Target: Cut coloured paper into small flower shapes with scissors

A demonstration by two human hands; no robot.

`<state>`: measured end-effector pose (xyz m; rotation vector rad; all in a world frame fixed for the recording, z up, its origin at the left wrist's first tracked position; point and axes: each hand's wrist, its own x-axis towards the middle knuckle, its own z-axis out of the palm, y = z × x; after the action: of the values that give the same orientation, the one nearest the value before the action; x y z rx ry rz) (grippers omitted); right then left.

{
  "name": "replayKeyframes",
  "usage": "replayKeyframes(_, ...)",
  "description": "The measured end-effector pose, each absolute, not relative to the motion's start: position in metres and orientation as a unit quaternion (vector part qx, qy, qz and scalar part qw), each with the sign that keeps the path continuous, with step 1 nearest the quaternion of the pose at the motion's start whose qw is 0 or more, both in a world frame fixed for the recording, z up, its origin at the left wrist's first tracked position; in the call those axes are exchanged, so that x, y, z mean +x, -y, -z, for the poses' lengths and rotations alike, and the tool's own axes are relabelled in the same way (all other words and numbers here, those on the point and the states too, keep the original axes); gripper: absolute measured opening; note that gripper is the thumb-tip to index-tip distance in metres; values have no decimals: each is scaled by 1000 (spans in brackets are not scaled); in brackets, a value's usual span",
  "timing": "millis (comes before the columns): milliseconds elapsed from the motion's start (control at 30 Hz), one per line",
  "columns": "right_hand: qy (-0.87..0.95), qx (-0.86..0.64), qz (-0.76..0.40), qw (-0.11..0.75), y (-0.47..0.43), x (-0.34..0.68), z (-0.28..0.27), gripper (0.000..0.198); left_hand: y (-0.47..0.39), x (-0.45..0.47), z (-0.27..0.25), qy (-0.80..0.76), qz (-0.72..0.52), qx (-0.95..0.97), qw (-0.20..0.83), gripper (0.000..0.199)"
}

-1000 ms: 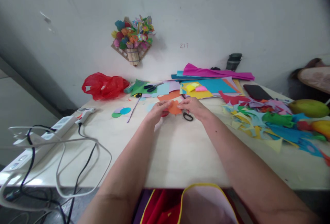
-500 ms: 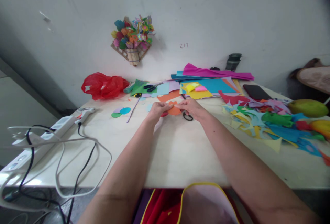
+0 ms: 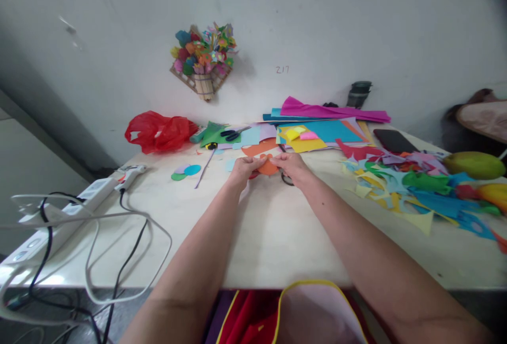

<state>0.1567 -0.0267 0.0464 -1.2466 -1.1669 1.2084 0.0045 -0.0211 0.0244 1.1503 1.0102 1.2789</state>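
Note:
Between my two hands is an orange paper cutout [image 3: 269, 167] with a rounded edge, held just above the table. My left hand [image 3: 246, 168] pinches its left side between thumb and fingers. On the other side my right hand [image 3: 291, 166] pinches it too, and the fingertips of both hands are close together. Something red shows beneath the left fingers. A dark scissor handle loop [image 3: 287, 179] lies under my right hand, the rest of that tool mostly covered. Beyond the hands lies a larger orange paper sheet [image 3: 259, 148].
Paper circles [image 3: 193, 170] and a thin strip [image 3: 205, 169] lie left. Black-handled scissors [image 3: 230, 135], a red plastic bag [image 3: 160, 131] and coloured sheets [image 3: 340, 133] are at the back. Paper scraps [image 3: 380, 185] and a phone [image 3: 394, 141] lie right; a power strip [image 3: 63, 220] with cables lies left.
My right hand has shifted slightly left and now covers more of the scissor loop. Both hands still pinch the orange paper, which has barely moved.

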Motion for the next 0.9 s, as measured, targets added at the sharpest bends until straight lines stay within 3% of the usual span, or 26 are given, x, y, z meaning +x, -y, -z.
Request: replayKeyframes(900, 505, -515, -489, 490, 23, 158, -41, 18, 26, 4, -28, -430, -525, 511, 527, 56)
